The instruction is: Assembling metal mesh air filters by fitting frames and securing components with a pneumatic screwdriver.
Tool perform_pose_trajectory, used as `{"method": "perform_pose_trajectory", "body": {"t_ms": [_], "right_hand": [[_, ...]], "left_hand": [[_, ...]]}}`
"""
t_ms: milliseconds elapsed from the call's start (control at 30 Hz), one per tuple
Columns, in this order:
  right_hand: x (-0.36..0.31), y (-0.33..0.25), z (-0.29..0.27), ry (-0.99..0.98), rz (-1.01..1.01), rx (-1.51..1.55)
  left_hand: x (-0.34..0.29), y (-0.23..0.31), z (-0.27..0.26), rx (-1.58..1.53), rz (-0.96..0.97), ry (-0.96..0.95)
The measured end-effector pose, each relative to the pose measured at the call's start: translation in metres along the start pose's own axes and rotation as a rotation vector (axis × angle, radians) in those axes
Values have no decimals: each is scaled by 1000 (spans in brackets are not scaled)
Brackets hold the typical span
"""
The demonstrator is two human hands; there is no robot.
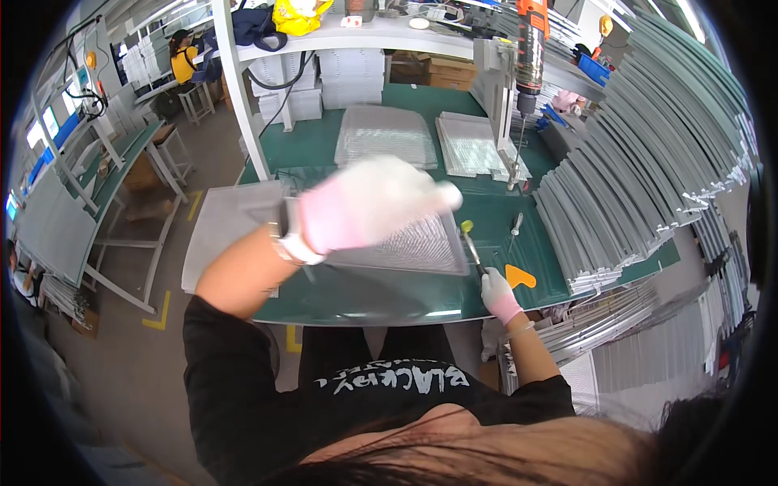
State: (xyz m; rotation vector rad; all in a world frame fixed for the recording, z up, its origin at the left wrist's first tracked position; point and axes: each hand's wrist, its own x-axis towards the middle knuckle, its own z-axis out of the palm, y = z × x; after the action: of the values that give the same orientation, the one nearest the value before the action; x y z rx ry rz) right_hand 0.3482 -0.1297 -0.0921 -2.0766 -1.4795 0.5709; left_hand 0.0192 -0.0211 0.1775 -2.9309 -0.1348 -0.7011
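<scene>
My left hand (pixel 373 201), in a white glove with a pink cuff, is raised over a framed mesh panel (pixel 425 245) on the green tabletop. Motion smears its fingers, and the hand and forearm hide part of the panel. To the panel's right, my right hand (pixel 498 293), gloved alike, is closed around the dark handle of a hand tool (pixel 473 244) with a slim metal shaft and a yellow-green head. The head points away from me, near the panel's right edge. Beside that hand lies a flat orange scraper-like piece (pixel 520 276). A small thin tool (pixel 516 225) rests farther back.
A long row of grey frames (pixel 640 178) stands along the right side. An orange-and-black power driver (pixel 531 65) hangs at back right. Mesh sheets (pixel 385 134) and a second stack (pixel 470 146) lie behind; pale panels (pixel 219 223) lie left. Another person (pixel 183 61) sits far left.
</scene>
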Motion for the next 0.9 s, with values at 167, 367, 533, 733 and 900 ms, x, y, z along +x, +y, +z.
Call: {"method": "perform_pose_trajectory", "body": {"t_ms": [167, 367, 533, 733, 900], "right_hand": [[-33, -30, -58, 11, -29, 488], [-76, -83, -148, 124, -439, 312], [-81, -127, -188, 436, -738, 210], [-73, -134, -166, 114, -810, -483], [-81, -138, -170, 267, -752, -166]], "left_hand": [[20, -5, 84, 219, 103, -252], [22, -8, 121, 180, -81, 254], [26, 2, 139, 149, -366, 524], [29, 10, 149, 119, -436, 588], [28, 15, 155, 108, -473, 654]]}}
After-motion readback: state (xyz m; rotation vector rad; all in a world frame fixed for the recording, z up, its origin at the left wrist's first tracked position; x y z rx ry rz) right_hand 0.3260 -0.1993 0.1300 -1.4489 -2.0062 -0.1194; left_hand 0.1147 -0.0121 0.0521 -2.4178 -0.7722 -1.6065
